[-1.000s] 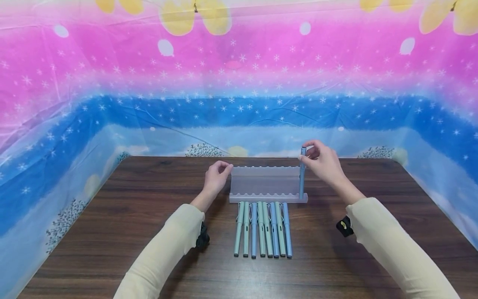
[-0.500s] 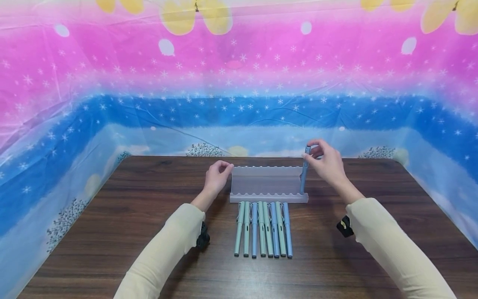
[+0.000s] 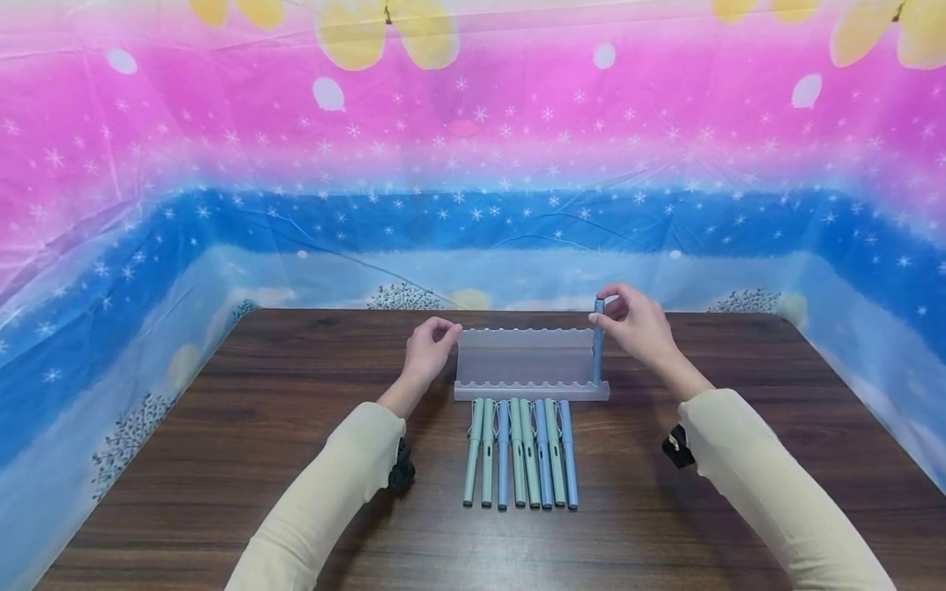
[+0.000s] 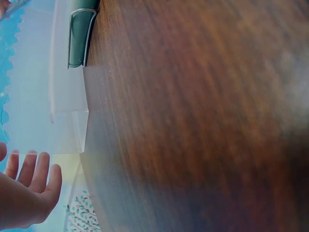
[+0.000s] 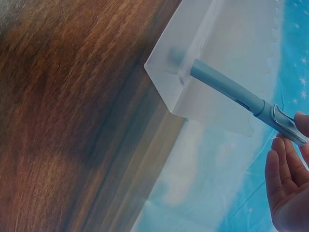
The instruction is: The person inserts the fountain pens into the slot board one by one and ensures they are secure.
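A frosted clear pen rack (image 3: 525,357) with scalloped edges stands in the middle of the table. My left hand (image 3: 429,349) pinches its upper left corner between thumb and forefinger. At the rack's right end, my right hand (image 3: 640,324) holds a blue pen (image 3: 598,357) by its clip end, nearly upright. In the right wrist view the pen's lower end (image 5: 200,70) is right at the rack's ledge, with the metal clip by the fingers. Several green and blue pens (image 3: 520,460) lie side by side in front of the rack, clips toward it.
The dark wood-grain table (image 3: 296,377) reaches back to a pink and blue snowflake curtain (image 3: 473,205) around its far sides. Black wrist cameras (image 3: 401,468) sit below both cream sleeves (image 3: 325,501).
The pen's top leaned right half a second ago and has come back left, nearly upright. My right hand moved with it and sits slightly lower. My left hand stays at the rack corner.
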Tool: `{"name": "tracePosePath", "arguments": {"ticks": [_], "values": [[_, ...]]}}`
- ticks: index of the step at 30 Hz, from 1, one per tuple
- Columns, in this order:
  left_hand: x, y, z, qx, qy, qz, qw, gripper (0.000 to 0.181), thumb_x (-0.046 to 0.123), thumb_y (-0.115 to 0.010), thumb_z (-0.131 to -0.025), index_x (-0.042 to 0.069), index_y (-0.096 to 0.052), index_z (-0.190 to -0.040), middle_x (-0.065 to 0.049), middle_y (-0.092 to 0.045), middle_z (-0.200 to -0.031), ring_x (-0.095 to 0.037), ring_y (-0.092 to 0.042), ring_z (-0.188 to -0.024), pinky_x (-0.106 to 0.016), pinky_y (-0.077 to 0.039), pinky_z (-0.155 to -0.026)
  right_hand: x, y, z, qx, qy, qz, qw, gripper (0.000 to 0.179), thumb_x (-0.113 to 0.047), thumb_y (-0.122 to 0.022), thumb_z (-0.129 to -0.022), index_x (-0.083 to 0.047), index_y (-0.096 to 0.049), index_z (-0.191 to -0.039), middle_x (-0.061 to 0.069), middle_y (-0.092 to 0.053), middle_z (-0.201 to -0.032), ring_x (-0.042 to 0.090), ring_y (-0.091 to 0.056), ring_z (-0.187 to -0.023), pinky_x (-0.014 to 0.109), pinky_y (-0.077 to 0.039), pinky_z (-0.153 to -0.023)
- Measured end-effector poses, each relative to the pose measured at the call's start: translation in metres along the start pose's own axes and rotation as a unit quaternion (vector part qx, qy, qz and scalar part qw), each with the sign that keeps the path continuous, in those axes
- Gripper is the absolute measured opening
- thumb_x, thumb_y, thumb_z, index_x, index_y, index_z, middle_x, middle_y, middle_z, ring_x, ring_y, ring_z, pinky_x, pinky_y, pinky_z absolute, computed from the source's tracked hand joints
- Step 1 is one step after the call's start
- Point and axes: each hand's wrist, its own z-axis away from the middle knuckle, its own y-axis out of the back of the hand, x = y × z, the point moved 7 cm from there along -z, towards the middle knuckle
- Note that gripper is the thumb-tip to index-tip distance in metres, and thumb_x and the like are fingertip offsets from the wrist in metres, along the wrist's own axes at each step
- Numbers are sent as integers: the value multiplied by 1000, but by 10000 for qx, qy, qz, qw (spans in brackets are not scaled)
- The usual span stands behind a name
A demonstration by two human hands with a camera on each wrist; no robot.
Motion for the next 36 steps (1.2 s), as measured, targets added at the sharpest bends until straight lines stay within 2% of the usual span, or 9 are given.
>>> {"name": "tracePosePath", "arguments": {"ticks": [7,22,36], "values": [[0,0,0,23,-17,-41,10000,20,23,-55,-88,3,-59,-92,-9,-60,-89,-22,-54,-83,-35,-41,-77,4,-5,-1,-227,-117,77,9996,30,-22,-63,-82,-7,-54,-107,11,-62,-85,24,-58,-76,41,-43,-66],[-1,-1,-1,8,40,-12,10000,21,23,-55,-88,4,-59,-92,-9,-60,-89,-22,-54,-82,-34,-42,-76,9,-10,-5,-331,-338,119,9988,32,-20,-62,-83,-6,-54,-111,14,-62,-91,26,-59,-78,43,-44,-67],[-2,0,-1,-56,44,117,9999,21,23,-55,-88,3,-59,-93,-9,-59,-88,-23,-54,-81,-35,-42,-74,12,-13,-7,-337,-338,233,9986,33,-22,-61,-84,-7,-54,-112,14,-62,-91,26,-59,-79,43,-44,-66]]}}
